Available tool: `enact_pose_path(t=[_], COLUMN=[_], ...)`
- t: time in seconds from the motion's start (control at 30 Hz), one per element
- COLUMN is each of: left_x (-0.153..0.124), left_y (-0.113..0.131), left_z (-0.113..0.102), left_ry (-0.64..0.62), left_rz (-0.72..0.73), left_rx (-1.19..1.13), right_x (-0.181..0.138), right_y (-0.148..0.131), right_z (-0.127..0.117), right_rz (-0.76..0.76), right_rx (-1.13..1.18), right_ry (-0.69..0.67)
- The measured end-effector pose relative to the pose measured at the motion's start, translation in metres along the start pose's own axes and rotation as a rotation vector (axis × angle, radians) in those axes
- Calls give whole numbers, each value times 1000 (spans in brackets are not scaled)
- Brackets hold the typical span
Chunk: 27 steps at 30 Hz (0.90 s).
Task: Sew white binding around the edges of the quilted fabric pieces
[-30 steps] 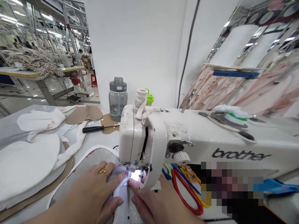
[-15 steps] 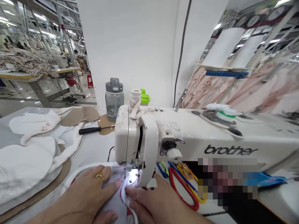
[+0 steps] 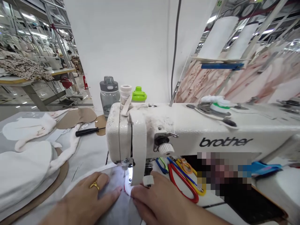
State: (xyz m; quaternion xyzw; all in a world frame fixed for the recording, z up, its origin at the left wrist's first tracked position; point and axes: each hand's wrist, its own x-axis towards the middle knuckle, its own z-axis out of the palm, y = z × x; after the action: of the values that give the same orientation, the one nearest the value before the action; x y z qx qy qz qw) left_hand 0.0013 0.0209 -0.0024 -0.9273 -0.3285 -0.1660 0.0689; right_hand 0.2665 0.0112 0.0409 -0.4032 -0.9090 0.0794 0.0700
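Note:
My left hand (image 3: pixel 90 200), with a gold ring, lies flat on a grey fabric piece (image 3: pixel 117 206) with white and red edging, fingers stretched toward the needle. My right hand (image 3: pixel 159 203) presses the same piece just right of the needle, fingers flat and together. The fabric sits under the presser foot (image 3: pixel 126 168) of a white Brother sewing machine (image 3: pixel 187 131), lit by its small lamp.
Red and yellow scissors (image 3: pixel 185 184) lie right of my right hand under the machine arm. White padded pieces (image 3: pixel 23 165) and brown card patterns (image 3: pixel 77 115) are stacked at left, with a black screwdriver (image 3: pixel 87 132). A grey bottle (image 3: pixel 108 93) and a green-capped one (image 3: pixel 139 94) stand behind.
The fabric has fed and turned under the needle, with both hands guiding it. The camera has shifted, so the machine sits further left and lower in view.

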Motion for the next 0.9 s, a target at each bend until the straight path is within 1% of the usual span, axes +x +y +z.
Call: enact_pose_path(t=[0.03, 0.1, 0.17, 0.2, 0.37, 0.5, 0.63, 0.73, 0.83, 0.9], left_x=[0, 3, 7, 9, 12, 18, 27, 33, 38, 39], left_y=[1, 4, 8, 10, 13, 11, 3, -9, -16, -13], left_z=[4, 8, 9, 8, 12, 6, -7, -16, -28, -33], left_ry=[13, -4, -51, -56, 73, 110, 44, -30, -135, -173], left_rz=[37, 88, 98, 92, -4, 10, -32, -55, -20, 40], left_rx=[64, 166, 203, 203, 148, 87, 5, -77, -118, -130], right_x=[-1, -3, -3, -3, 1, 3, 3, 3, 3, 2], right_y=[0, 2, 4, 6, 9, 8, 6, 4, 2, 2], right_z=[1, 3, 5, 5, 9, 12, 14, 13, 12, 11], right_rz=[22, 50, 53, 53, 114, 162, 195, 179, 135, 125], right_rx=[-3, 1, 25, 42, 101, 113, 107, 90, 83, 85], right_ry=[27, 64, 75, 79, 112, 132, 161, 143, 116, 112])
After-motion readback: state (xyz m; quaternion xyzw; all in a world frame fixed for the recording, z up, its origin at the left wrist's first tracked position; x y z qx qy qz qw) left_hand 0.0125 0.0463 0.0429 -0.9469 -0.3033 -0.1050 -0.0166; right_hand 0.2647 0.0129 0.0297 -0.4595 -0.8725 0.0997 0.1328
